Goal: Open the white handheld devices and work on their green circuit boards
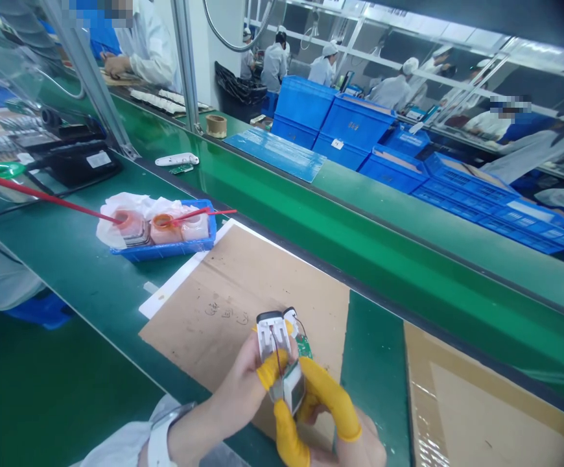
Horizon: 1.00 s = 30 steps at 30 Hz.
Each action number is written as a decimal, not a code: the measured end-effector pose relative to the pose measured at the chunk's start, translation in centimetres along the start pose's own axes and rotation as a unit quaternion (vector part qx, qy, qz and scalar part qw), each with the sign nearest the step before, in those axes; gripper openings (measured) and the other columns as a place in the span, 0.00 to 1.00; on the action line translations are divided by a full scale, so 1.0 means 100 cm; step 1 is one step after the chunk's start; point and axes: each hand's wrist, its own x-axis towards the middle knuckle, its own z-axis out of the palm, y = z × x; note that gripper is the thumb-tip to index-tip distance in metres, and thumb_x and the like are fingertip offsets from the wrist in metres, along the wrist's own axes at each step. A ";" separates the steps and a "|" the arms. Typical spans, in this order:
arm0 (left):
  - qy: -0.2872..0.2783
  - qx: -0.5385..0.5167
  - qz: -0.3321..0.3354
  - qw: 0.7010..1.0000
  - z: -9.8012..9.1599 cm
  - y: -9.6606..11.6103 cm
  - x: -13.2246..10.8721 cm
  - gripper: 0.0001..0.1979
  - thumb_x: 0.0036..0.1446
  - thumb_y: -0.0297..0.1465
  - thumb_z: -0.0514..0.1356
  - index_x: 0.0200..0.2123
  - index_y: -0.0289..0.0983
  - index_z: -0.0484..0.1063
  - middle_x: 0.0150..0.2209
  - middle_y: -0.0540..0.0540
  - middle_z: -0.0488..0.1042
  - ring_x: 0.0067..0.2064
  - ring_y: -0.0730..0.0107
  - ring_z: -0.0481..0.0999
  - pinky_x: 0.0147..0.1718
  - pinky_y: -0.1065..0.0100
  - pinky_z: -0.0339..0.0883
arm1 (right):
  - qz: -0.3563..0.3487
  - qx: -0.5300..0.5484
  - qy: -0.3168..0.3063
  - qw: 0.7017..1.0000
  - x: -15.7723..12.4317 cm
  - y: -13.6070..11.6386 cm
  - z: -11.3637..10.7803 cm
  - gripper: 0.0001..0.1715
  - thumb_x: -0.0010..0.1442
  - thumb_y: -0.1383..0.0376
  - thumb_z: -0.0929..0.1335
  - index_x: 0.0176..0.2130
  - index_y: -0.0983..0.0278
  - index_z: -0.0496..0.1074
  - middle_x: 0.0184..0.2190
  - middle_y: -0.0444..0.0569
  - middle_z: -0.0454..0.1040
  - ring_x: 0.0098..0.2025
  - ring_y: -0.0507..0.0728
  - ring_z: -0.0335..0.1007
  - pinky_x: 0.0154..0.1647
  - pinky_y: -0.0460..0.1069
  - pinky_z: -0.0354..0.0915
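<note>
My left hand [236, 392] and right hand [357, 447] are both clenched around the white plastic device [270, 334], held just above the cardboard sheet [204, 305], its long axis pointing away from me, my left hand nearer its far end.

The white device [269, 334] is partly hidden — yellow finger cots [328, 399] cover its middle.

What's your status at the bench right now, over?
Left hand and right hand both gripping white plastic device. Green circuit board at its edge. Cardboard sheet beneath; blue tray beyond, apart from the hands.
</note>
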 end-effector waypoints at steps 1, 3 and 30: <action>-0.007 0.014 0.004 1.000 0.001 0.000 0.000 0.25 0.38 0.52 0.69 0.31 0.39 0.72 0.29 0.50 0.74 0.34 0.67 0.72 0.36 0.65 0.66 | -0.023 0.001 0.004 1.000 0.001 0.002 0.001 0.26 0.55 0.68 0.63 0.54 0.63 0.61 0.28 0.49 0.74 0.25 0.57 0.74 0.23 0.47 0.72; -0.020 0.034 0.017 0.999 0.000 0.000 0.000 0.23 0.42 0.50 0.67 0.36 0.40 0.72 0.33 0.49 0.76 0.37 0.65 0.73 0.39 0.64 0.66 | -0.081 -0.002 0.033 0.996 0.005 0.006 0.004 0.26 0.54 0.70 0.63 0.54 0.65 0.62 0.27 0.47 0.74 0.22 0.54 0.73 0.23 0.45 0.71; -0.204 0.187 0.014 0.961 -0.011 0.004 -0.015 0.27 0.49 0.31 0.66 0.52 0.40 0.61 0.50 0.39 0.68 0.50 0.54 0.70 0.50 0.50 0.66 | 0.062 0.243 -0.099 0.963 0.033 0.011 -0.027 0.15 0.64 0.54 0.64 0.51 0.51 0.64 0.22 0.40 0.70 0.21 0.51 0.66 0.21 0.43 0.69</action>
